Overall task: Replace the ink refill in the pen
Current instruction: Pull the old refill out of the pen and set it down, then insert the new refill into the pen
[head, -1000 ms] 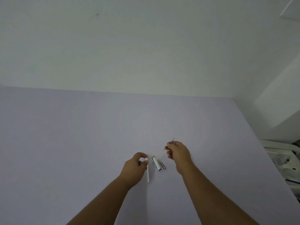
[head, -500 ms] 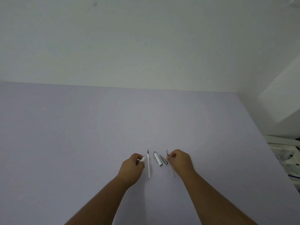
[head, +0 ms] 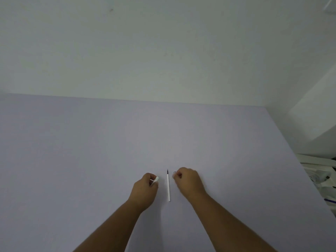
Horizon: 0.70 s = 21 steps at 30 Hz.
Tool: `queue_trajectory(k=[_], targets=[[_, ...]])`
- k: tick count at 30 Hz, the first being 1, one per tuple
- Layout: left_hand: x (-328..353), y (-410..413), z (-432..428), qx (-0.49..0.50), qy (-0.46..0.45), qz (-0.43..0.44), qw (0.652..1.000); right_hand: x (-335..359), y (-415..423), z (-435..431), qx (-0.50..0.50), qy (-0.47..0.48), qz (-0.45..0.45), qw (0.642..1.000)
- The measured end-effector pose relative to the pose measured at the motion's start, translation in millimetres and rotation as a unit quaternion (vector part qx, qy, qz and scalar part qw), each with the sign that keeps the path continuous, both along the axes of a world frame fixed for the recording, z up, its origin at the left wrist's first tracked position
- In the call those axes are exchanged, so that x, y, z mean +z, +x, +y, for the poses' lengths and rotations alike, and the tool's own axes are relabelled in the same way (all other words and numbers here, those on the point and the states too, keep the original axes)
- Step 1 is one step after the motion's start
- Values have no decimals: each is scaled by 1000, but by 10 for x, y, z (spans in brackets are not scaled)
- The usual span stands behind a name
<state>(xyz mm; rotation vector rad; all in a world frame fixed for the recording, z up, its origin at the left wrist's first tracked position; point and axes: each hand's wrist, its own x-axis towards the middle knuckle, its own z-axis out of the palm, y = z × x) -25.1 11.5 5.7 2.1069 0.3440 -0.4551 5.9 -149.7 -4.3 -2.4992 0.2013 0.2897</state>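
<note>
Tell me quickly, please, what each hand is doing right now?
Left hand: closed on a small white pen piece.
Right hand: closed on a small silvery part, mostly hidden.
White refill: lying on the table between them, untouched.

pen part (head: 175,172) mostly inside right hand (head: 189,180)

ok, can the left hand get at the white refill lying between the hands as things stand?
Probably, but not freely: the refill lies bare on the table just beside the left hand, nothing between, yet that hand already pinches a small white piece.
</note>
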Motion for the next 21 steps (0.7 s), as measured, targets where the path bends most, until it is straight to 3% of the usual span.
queue_trajectory(k=[5, 9, 12, 14, 17, 21], targets=[[-17, -31, 74, 2, 32, -9, 999, -92, -40, 373, 76, -132, 52, 987], [-28, -50, 150, 5, 39, -7, 999, -122, -61, 450, 50, -145, 66, 986], [-23, -59, 170, 1, 43, -10, 999, -41, -61, 448, -23, -69, 69, 995], [-13, -59, 169, -4, 44, -15, 999, 31, -42, 405, -85, 38, 29, 995], [22, -49, 137, -15, 36, -18, 999, 143, -14, 334, -175, 211, -12, 962], [81, -30, 60, -28, 26, -30, 999, 210, -30, 271, -209, 301, -1, 931]])
